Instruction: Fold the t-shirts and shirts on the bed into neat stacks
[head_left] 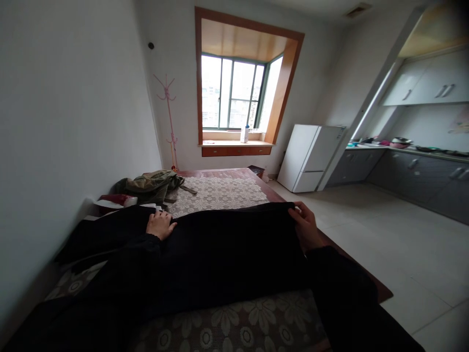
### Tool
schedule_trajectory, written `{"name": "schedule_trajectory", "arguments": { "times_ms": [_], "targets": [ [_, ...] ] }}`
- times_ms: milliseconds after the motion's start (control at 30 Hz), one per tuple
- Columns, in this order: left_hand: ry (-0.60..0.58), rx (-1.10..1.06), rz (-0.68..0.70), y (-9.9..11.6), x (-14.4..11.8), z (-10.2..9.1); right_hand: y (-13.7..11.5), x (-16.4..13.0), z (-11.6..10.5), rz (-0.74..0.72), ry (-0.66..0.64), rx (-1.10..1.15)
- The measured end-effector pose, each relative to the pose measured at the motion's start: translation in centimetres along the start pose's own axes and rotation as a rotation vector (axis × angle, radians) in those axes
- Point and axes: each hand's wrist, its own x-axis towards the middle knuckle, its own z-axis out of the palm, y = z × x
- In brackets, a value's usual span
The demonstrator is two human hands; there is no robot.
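Large black fabric garment (227,244) lies spread on the lace-covered surface (220,193), long axis left-right, far edge between both hands. Left hand (160,225) rests flat, open, on its left part; right hand (306,226) pinches the right edge, equally near.

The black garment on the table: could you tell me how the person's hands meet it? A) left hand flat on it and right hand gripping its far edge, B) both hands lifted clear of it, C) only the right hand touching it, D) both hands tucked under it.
A: the left hand lies flat on the black garment, while the right hand pinches its far edge.
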Motion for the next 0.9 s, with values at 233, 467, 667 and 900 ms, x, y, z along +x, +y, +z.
{"name": "schedule_trajectory", "arguments": {
  "times_ms": [233, 467, 667, 900],
  "targets": [
    [-0.008, -0.129, -0.037, -0.3, -0.2, -0.5, -2.6, -4.5, -0.1, -0.077, 0.088, 0.149],
    [0.034, -0.398, -0.096, 0.1, -0.8, -1.3, -3.2, -8.7, -0.9, 0.025, 0.039, 0.061],
    [0.128, -0.851, -0.131, 0.0, -2.2, -3.3, -2.6, -11.0, -2.2, 0.04, -0.102, -0.322],
    [0.205, -1.311, -0.126, 0.6, -11.2, -7.8, -3.1, -13.3, -3.1, -0.021, -0.079, -0.469]
  ]
}}
